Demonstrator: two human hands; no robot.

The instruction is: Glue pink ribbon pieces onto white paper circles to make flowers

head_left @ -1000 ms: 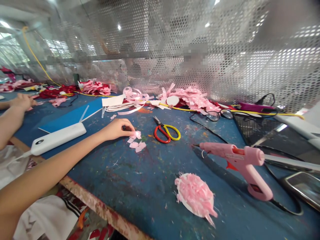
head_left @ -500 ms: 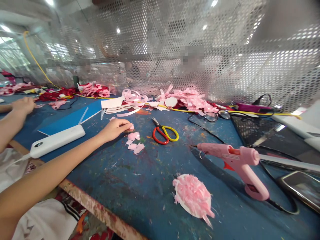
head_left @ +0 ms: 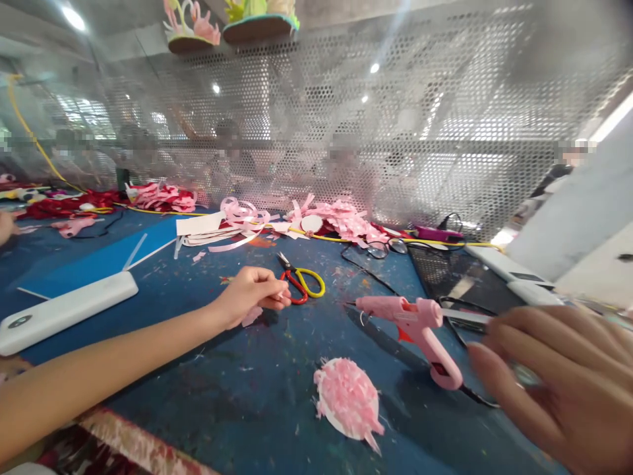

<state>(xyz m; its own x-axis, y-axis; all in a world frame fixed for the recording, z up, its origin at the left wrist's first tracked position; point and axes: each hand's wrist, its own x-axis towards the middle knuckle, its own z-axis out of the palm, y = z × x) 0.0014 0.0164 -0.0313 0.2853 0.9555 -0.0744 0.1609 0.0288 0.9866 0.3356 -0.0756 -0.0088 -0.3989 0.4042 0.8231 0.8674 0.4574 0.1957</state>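
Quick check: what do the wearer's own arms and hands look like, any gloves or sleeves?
The left hand is ungloved, and the left forearm shows no sleeve, watch or bracelet. The right hand is also ungloved but blurred; whether its arm is sleeved cannot be told.

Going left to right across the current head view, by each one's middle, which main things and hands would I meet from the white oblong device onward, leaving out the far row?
White oblong device, left hand, scissors, pink-tufted disc, pink glue gun, right hand.
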